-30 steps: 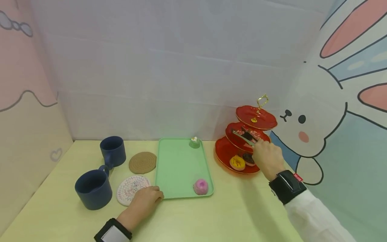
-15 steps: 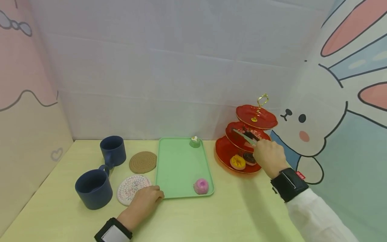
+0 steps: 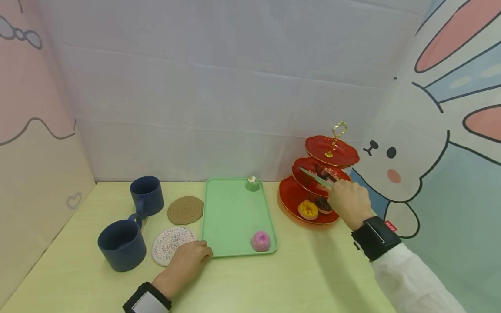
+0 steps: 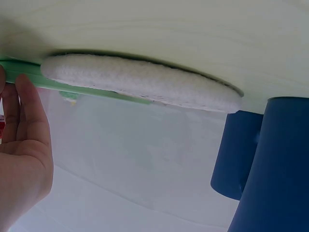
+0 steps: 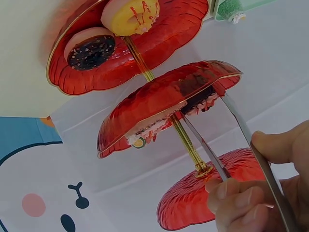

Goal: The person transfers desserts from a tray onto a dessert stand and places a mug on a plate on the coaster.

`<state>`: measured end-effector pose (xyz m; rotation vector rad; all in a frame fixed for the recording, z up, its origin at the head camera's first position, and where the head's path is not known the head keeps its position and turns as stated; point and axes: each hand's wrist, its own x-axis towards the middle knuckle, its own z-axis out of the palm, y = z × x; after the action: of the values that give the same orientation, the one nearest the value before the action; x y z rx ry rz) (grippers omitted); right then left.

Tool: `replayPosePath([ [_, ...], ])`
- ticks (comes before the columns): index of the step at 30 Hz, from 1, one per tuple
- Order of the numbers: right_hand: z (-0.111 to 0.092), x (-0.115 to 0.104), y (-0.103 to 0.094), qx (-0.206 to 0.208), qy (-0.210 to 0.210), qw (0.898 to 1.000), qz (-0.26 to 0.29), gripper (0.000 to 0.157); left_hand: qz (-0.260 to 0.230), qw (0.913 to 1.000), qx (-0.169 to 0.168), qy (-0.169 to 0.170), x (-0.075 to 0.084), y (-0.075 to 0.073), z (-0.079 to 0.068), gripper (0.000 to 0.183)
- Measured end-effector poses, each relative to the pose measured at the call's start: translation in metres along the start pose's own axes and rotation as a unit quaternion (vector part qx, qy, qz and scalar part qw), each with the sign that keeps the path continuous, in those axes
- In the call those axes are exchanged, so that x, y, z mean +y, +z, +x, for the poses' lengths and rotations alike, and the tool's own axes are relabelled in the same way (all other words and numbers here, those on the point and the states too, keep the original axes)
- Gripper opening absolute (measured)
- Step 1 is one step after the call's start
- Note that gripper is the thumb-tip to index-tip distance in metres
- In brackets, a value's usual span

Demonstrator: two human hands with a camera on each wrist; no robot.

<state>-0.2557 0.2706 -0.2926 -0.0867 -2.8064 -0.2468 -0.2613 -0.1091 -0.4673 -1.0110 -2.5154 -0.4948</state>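
My right hand (image 3: 349, 203) grips metal tongs (image 3: 313, 175) by their arms, thumb on one side and fingers on the other. In the right wrist view the two tong tips stand apart at either side of a dark cake piece (image 5: 199, 100) with pink bits, on the middle plate (image 5: 145, 104) of a red three-tier stand (image 3: 332, 152). Another pink-topped cake piece (image 5: 147, 131) lies beside it. My left hand (image 3: 189, 257) holds the near left corner of the green tray (image 3: 231, 217), its fingertips at the rim.
On the tray are a pink dessert (image 3: 260, 241) and a small green cake (image 3: 252, 184). A yellow donut (image 3: 308, 210) and a chocolate donut (image 3: 323, 205) sit on the bottom plate. Left are two blue mugs (image 3: 122, 250), a woven coaster (image 3: 185, 210) and a patterned coaster (image 3: 170, 243).
My right hand has shifted slightly right, and the tongs' angle at the middle plate has changed a little. The left hand stays at the tray corner.
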Motion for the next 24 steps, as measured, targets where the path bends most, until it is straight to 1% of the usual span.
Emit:
replayPosePath([
  [6, -0.0006, 0.0011, -0.0017, -0.004, 0.005, 1.0, 0.006, 0.042, -0.003, 1.0, 0.004, 0.002, 0.0002, -0.0001, -0.0001, 0.01],
  [17, -0.0004, 0.0053, -0.0017, -0.016, 0.015, 1.0, 0.007, 0.039, 0.003, 1.0, 0.0, -0.009, -0.0003, 0.0023, -0.0008, 0.011],
  [24, -0.0017, 0.0051, -0.0056, -0.024, 0.024, 0.999, 0.02, 0.037, 0.009, 0.9999, -0.005, -0.01, 0.0009, 0.0006, 0.0003, 0.01],
])
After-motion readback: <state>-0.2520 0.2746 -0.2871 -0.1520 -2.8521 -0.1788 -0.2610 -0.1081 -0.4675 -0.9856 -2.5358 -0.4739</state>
